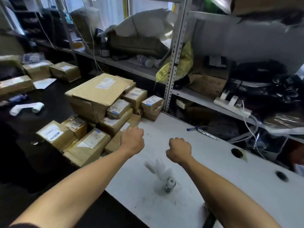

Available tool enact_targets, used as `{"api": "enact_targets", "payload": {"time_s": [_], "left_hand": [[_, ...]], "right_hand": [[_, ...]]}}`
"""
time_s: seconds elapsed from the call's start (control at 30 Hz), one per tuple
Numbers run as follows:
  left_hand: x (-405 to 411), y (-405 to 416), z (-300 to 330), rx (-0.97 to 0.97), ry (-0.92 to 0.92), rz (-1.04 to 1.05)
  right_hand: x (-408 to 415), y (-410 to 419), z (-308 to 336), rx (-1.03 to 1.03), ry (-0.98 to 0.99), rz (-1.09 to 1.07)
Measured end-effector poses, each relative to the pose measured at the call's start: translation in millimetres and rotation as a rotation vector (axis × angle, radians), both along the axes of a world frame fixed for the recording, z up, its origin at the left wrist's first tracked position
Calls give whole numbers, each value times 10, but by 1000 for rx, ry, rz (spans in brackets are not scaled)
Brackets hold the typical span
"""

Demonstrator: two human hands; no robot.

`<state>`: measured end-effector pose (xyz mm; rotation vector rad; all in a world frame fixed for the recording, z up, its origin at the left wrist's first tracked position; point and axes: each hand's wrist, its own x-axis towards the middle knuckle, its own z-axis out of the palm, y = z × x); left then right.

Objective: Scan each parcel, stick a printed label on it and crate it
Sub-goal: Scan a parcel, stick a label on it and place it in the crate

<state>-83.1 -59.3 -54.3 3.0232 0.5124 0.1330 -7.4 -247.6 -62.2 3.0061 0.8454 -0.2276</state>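
1. The left hand (132, 139) and the right hand (180, 150) both hang over the white tabletop (213, 178), backs up, fingers curled into loose fists with nothing visible in either; the undersides are hidden, so a small held item cannot be ruled out.
2. Just below and between the wrists stands a small white roll with a blurred strip of white paper (162, 176) rising from it, likely labels; motion blur keeps me from telling more.
3. The pile of brown taped cardboard parcels (102, 112) lies forward and to the left of the hands, straddling the joint between the white top and the black desk (49, 99). The left hand is plainly nearer, almost at the pile's near edge. The nearest long parcel (87, 146) runs from near left to far right.
4. A white handheld scanner-like device (27, 108) rests on the black desk, well apart to the left.
5. No crate shows; the cluttered grey metal shelving (174, 63) behind is blurred.
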Motion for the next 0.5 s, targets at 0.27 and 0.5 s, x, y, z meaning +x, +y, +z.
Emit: {"api": "enact_targets", "payload": {"time_s": [0.27, 0.5], "left_hand": [[1099, 627, -215, -180, -10, 50], [2103, 1004, -435, -1040, -40, 601]], "right_hand": [[1173, 772, 45, -30, 34, 7], [2306, 1612, -5, 131, 74, -49]]}}
